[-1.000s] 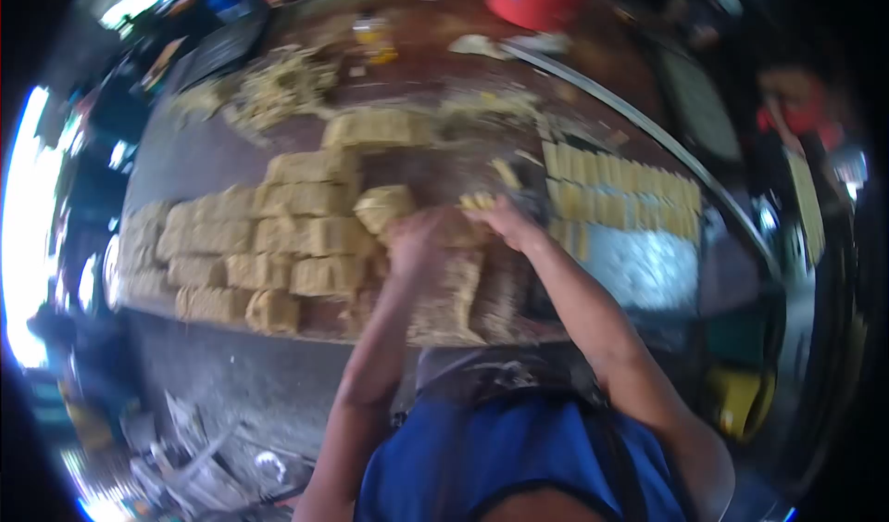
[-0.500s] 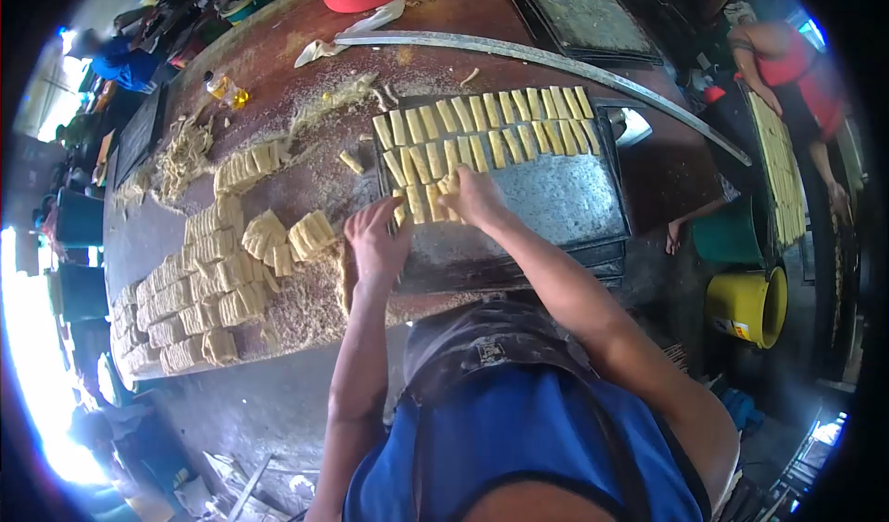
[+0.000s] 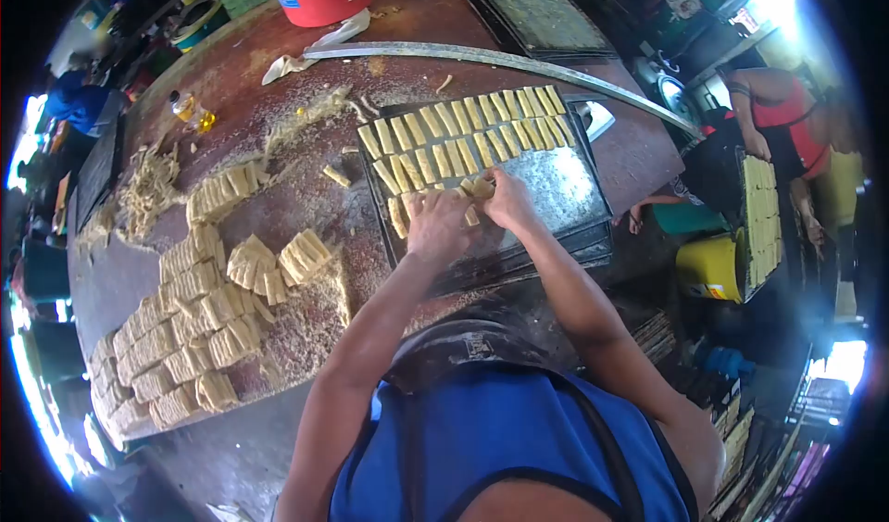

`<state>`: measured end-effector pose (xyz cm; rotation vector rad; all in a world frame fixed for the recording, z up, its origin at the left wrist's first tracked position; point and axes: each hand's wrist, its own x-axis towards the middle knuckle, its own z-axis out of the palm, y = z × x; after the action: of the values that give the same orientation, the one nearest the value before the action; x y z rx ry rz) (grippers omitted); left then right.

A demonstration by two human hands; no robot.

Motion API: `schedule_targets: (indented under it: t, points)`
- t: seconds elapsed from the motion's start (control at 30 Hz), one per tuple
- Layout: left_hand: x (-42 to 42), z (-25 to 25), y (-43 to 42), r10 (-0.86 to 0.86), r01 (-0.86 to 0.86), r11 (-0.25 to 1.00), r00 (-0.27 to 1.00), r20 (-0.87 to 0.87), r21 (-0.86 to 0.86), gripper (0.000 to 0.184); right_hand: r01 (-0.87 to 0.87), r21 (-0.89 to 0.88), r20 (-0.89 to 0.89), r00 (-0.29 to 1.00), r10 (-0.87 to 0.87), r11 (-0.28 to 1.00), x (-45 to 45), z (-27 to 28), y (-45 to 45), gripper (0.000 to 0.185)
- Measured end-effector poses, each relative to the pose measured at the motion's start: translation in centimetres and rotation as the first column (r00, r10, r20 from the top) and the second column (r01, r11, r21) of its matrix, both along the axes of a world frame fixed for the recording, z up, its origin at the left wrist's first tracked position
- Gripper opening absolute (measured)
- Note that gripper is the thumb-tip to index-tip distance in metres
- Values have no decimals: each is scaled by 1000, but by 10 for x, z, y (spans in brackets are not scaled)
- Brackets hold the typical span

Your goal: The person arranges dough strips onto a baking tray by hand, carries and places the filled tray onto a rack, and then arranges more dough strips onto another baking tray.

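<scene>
The sticks [image 3: 444,160] are short, pale yellow and straight-edged; two long rows fill the far part of the tray [image 3: 556,179], the sticks side by side and slightly slanted; a third, shorter row lies at the near left, partly covered; one or more sticks are held just above it; the tray lies flat, dark-rimmed, its near right part bare, shiny metal.

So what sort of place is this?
Probably a small bakery or food workshop: pale sticks, perhaps dough, lie in rows on a metal tray, bundles of similar strips sit on the table, and a person in red is beside another filled tray.
</scene>
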<state>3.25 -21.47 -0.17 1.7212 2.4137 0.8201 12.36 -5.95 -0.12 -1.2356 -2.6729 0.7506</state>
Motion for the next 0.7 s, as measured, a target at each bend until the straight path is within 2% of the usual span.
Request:
schedule_targets:
  t: [0.1,0.17,0.2,0.23,0.3,0.33,0.4,0.63,0.7]
  points:
    - [-7,-8,8,-1,0,1000,999,-36,-12,50,57,-40,-45,997,-59,998,3,-5,6,44]
    - [-12,-11,11,28,-28,1000,999,-38,9,49,112,-104,-175,976,-129,988,5,-5,11,42]
    - [-13,-9,11,30,-29,999,999,-36,17,48,187,-282,-171,955,-241,941,5,10,9,41]
    - [-12,-8,11,36,-35,999,999,-34,24,48,187,-281,-168,956,-240,941,8,3,12,41]
    - [-6,-9,17,62,-60,996,998,-30,69,47,161,-97,-229,957,-180,982,8,-11,20,38]
    - [0,-7,21,57,-54,995,998,-32,78,46,149,-97,-237,957,-168,984,7,-13,25,38]
    - [10,-2,29,38,-35,996,998,-41,76,41,78,-77,-141,986,-88,994,8,-15,33,33]
    - [20,-10,38,64,-66,998,989,-131,-8,44,4,-204,-199,979,-45,979,15,-16,54,31]
    - [24,-10,40,104,-96,989,992,-69,108,45,-4,-269,-191,980,-49,963,11,-14,56,30]
